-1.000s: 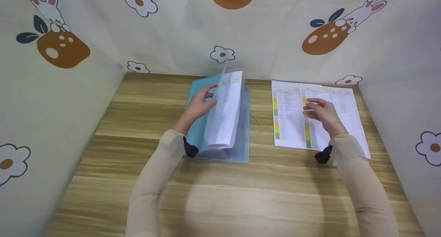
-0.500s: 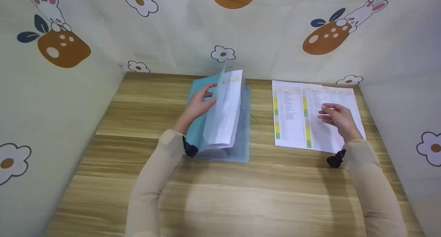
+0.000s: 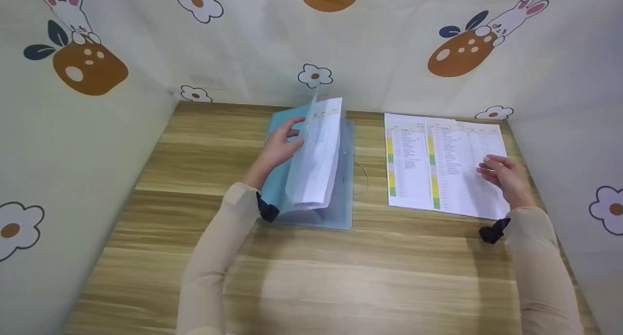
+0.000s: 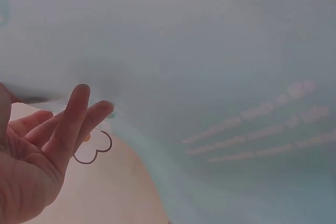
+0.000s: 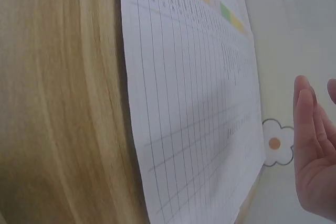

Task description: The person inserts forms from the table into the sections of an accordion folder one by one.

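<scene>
A light blue folder [image 3: 336, 219] stands partly open on the table, its translucent leaf and printed white pages [image 3: 319, 164] raised at a slant. Against the left side of that raised leaf rests my left hand [image 3: 280, 145], fingers and thumb spread and touching it. In the left wrist view the leaf [image 4: 226, 66] fills most of the picture and the left hand's fingers [image 4: 76, 114] are extended. My right hand [image 3: 508, 176] hovers with relaxed fingers over the right part of the printed sheets [image 3: 455, 179], holding nothing. Coloured yellow and green cells run down the sheets' columns.
A thin elastic cord [image 3: 365, 179] loops out from the folder's right edge. Behind the wood-grain table [image 3: 370, 276] hangs a pale cloth wall [image 3: 379, 57] with flowers and rabbits. Similar walls close off both sides.
My right hand has moved right and a little toward me across the printed sheets, whose right part now lies further left. The left hand and the folder have stayed nearly still.
</scene>
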`<state>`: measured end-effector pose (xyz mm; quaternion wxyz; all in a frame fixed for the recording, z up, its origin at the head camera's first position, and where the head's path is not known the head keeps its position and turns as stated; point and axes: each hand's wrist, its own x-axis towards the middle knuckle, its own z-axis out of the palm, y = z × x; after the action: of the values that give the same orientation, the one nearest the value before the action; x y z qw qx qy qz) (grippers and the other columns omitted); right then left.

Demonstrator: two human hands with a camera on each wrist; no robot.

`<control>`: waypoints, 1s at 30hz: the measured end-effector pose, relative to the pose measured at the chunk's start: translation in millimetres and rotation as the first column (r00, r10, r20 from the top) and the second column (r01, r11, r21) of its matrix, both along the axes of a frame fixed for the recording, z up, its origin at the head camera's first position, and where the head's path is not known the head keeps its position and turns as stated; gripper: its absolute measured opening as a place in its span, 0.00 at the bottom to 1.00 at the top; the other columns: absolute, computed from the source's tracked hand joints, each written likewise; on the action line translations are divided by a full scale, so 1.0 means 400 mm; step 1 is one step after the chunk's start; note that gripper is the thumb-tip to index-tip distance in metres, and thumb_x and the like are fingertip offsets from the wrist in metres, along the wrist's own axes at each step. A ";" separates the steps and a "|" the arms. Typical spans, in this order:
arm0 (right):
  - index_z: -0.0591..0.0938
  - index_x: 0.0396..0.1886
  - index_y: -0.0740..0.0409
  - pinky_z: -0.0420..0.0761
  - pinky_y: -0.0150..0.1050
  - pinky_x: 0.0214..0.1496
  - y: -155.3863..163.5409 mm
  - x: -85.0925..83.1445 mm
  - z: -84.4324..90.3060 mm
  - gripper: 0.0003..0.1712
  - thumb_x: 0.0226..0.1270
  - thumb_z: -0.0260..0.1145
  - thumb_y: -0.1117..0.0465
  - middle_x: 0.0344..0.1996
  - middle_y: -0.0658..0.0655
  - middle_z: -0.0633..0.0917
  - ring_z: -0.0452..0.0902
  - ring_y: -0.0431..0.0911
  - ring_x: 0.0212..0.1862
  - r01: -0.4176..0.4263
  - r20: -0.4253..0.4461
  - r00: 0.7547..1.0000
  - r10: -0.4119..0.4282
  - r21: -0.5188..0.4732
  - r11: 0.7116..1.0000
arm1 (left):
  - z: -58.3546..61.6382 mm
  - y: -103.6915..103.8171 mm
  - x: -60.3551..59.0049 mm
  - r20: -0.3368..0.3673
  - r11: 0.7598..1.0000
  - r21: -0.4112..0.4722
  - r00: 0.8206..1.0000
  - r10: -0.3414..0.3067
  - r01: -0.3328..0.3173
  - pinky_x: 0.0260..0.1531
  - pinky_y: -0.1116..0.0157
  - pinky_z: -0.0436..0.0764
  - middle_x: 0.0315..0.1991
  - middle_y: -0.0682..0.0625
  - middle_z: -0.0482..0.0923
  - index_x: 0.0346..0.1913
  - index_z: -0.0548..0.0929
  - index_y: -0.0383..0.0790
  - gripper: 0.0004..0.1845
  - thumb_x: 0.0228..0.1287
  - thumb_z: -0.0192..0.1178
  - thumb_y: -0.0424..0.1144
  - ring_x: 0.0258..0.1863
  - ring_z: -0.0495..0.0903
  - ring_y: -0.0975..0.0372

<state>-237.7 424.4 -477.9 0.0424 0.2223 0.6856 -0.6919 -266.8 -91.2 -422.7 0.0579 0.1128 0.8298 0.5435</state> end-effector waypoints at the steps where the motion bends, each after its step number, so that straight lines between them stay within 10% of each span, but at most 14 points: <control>1: 0.72 0.46 0.55 0.74 0.30 0.40 0.022 -0.004 -0.018 0.24 0.51 0.67 0.53 0.34 0.50 0.79 0.78 0.41 0.37 0.016 -0.007 1.000 -0.016 -0.019 1.000 | 0.000 0.000 0.001 -0.005 1.000 0.008 1.000 0.000 0.000 0.38 0.59 0.75 0.54 0.43 0.69 0.61 0.64 0.45 0.26 0.58 0.48 0.32 0.49 0.72 0.57; 6: 0.72 0.46 0.53 0.75 0.30 0.38 0.139 -0.032 -0.113 0.28 0.44 0.71 0.52 0.37 0.50 0.79 0.79 0.40 0.37 0.077 -0.044 0.996 -0.081 -0.087 0.993 | 0.011 0.004 0.009 -0.018 0.999 0.034 1.000 0.006 -0.006 0.34 0.58 0.75 0.52 0.40 0.71 0.61 0.65 0.43 0.27 0.54 0.46 0.29 0.46 0.74 0.57; 16: 0.69 0.51 0.51 0.71 0.28 0.44 0.125 0.039 -0.041 0.29 0.49 0.68 0.55 0.41 0.48 0.71 0.69 0.40 0.44 0.178 0.071 0.982 -0.175 -0.028 0.984 | 0.000 -0.001 0.000 -0.007 0.999 0.034 1.000 -0.002 0.002 0.35 0.59 0.75 0.54 0.42 0.69 0.61 0.64 0.43 0.26 0.57 0.47 0.30 0.49 0.72 0.56; 25: 0.66 0.58 0.52 0.71 0.24 0.29 0.175 0.050 -0.082 0.37 0.48 0.68 0.48 0.42 0.47 0.70 0.67 0.39 0.41 0.114 0.075 0.989 -0.130 0.183 0.976 | -0.001 -0.001 0.002 -0.004 1.000 0.018 1.000 0.008 -0.007 0.35 0.60 0.76 0.54 0.43 0.69 0.61 0.64 0.44 0.26 0.57 0.48 0.30 0.48 0.72 0.57; 30: 0.58 0.65 0.54 0.65 0.35 0.51 0.141 0.064 -0.059 0.44 0.50 0.65 0.45 0.48 0.49 0.68 0.63 0.41 0.48 0.088 0.143 0.981 -0.134 0.290 0.953 | 0.001 0.000 0.004 -0.004 1.000 0.019 1.000 0.007 -0.007 0.36 0.61 0.76 0.54 0.43 0.68 0.61 0.64 0.44 0.26 0.57 0.48 0.31 0.49 0.71 0.57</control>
<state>-212.1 480.8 -501.4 0.0263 0.3193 0.7581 -0.5680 -265.2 -91.2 -422.4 0.0533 0.1114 0.8251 0.5513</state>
